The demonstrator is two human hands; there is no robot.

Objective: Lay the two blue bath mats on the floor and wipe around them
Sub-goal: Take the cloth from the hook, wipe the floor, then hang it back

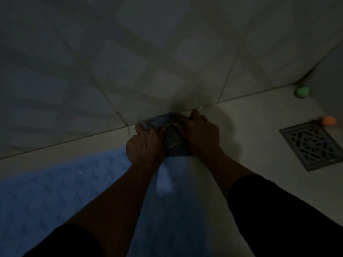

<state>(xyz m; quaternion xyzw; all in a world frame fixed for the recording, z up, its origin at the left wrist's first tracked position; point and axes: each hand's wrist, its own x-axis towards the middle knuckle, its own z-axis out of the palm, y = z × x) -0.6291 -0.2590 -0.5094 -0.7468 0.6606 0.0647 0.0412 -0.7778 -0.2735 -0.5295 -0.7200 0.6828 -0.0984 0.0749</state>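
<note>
A blue bath mat [55,186] with a raised bump pattern lies flat on the pale floor, running from the lower left up toward the wall. A smoother blue stretch [165,180] shows between my forearms; I cannot tell whether it is a second mat. Both my hands press a small grey-blue cloth [171,138] onto the floor at the foot of the wall, just past the mat's far end. My left hand [146,143] grips its left side and my right hand [199,132] covers its right side. The scene is dim.
A tiled wall [130,52] rises straight ahead and a second wall closes the right corner. A square metal floor drain [311,143] sits at the right. A green object [302,92] and an orange object [328,121] lie near that corner.
</note>
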